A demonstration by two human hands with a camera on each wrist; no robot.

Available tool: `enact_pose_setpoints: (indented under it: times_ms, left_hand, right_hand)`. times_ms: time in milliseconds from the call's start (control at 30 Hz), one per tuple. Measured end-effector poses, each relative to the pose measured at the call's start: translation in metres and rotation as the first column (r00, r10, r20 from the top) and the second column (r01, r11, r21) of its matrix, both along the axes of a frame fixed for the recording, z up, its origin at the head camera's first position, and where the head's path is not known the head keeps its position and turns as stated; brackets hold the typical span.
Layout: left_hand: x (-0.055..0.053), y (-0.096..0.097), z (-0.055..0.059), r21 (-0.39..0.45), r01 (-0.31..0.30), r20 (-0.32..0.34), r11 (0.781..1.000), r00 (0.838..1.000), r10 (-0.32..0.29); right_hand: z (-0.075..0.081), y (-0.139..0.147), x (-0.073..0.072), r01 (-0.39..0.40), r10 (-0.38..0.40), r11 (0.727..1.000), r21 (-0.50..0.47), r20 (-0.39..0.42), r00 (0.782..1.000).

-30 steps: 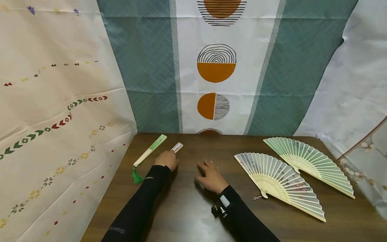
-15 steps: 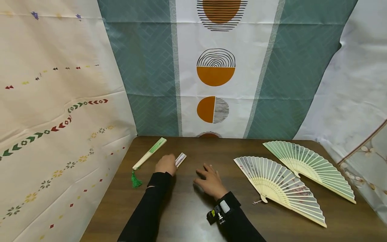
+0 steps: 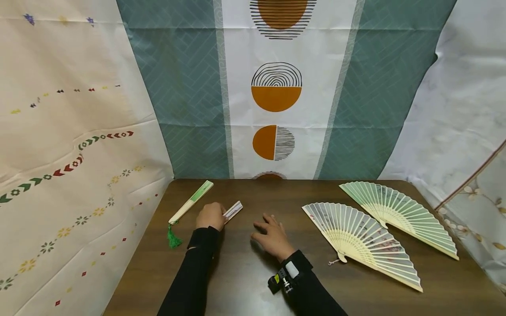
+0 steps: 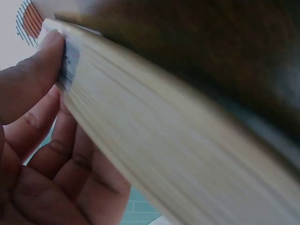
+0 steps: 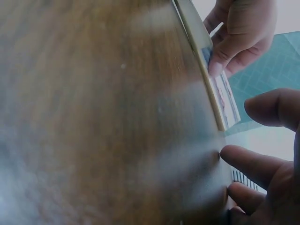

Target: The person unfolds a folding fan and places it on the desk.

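- One brown worktop (image 3: 245,285) carried everything; its smooth, shiny face might have let a light fan slide if nudged.
- Two spread fans lay on its right side: the white fan (image 3: 359,245) nearer, the green fan (image 3: 403,215) just behind. A careless sweep of the right arm could have shoved the white one into its neighbour or creased its leaf.
- The right hand (image 3: 272,237) was near the middle, fingers apart and holding nothing; whether its fingertips touched the worktop, I could not tell.
- The left hand (image 3: 211,215) had its fingers clamped on the pale folded fan (image 3: 233,211), thumb on one face, tip jutting out toward the right hand.
- That fan sat left of centre; whether it rested on the worktop was unclear. With the pinch near the leaf, a loosened thumb could probably have let the ribs spread unevenly, and a hard pull on one outer rib might have torn the leaf.
- The green folded fan (image 3: 189,203) lay left of the left hand, untouched.
- Its green tassel (image 3: 173,238) hung off the near end, close to the left cuff (image 3: 203,239), which could have snagged and dragged it.
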State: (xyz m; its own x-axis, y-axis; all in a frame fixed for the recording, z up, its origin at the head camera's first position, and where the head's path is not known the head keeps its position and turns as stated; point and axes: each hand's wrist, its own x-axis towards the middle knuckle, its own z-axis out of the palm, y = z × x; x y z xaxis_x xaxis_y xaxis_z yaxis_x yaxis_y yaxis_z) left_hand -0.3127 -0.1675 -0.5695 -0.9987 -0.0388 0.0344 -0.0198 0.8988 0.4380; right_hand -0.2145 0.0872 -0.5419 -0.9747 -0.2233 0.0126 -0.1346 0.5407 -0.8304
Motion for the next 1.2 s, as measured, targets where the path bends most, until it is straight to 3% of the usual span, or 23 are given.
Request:
enact_pose_setpoints:
  times_ms: [133,233,400,533,600,833,933,1033,1200]
  left_hand:
    - [0.028,0.016,0.045,0.087,-0.01,-0.023,0.996,1.0,0.012]
    - [0.049,0.032,0.081,0.185,0.019,-0.051,0.983,0.999,-0.01]
    - [0.054,0.049,0.104,0.342,0.09,-0.124,0.935,0.991,-0.05]
    - [0.052,0.059,0.112,0.469,0.118,-0.144,0.875,0.988,-0.056]
    - [0.053,0.065,0.115,0.544,0.13,-0.139,0.829,0.988,-0.064]
    - [0.057,0.091,0.122,0.786,0.14,-0.089,0.602,0.989,-0.114]
    - [0.057,0.103,0.122,0.832,0.15,-0.081,0.534,0.985,-0.151]
    - [0.058,0.111,0.119,0.844,0.153,-0.075,0.515,0.983,-0.17]
    - [0.059,0.119,0.116,0.832,0.152,-0.08,0.534,0.984,-0.156]
  right_hand:
    - [0.007,-0.001,0.001,0.021,-0.02,0.999,-0.05,0.024,1.0]
    - [0.01,0.0,0.002,0.062,-0.059,0.993,-0.104,0.036,0.998]
    - [0.017,0.004,-0.002,0.155,-0.125,0.947,-0.28,0.121,0.985]
    - [0.027,0.006,-0.006,0.182,-0.134,0.895,-0.408,0.145,0.98]
    - [0.034,0.006,-0.005,0.172,-0.133,0.878,-0.446,0.119,0.984]
    - [0.054,0.011,-0.005,0.1,-0.083,0.839,-0.534,0.055,0.995]
    - [0.059,0.014,-0.004,0.094,-0.081,0.846,-0.525,0.048,0.996]
    - [0.059,0.016,-0.004,0.109,-0.097,0.854,-0.51,0.049,0.994]
    - [0.058,0.02,-0.004,0.152,-0.133,0.852,-0.5,0.073,0.988]
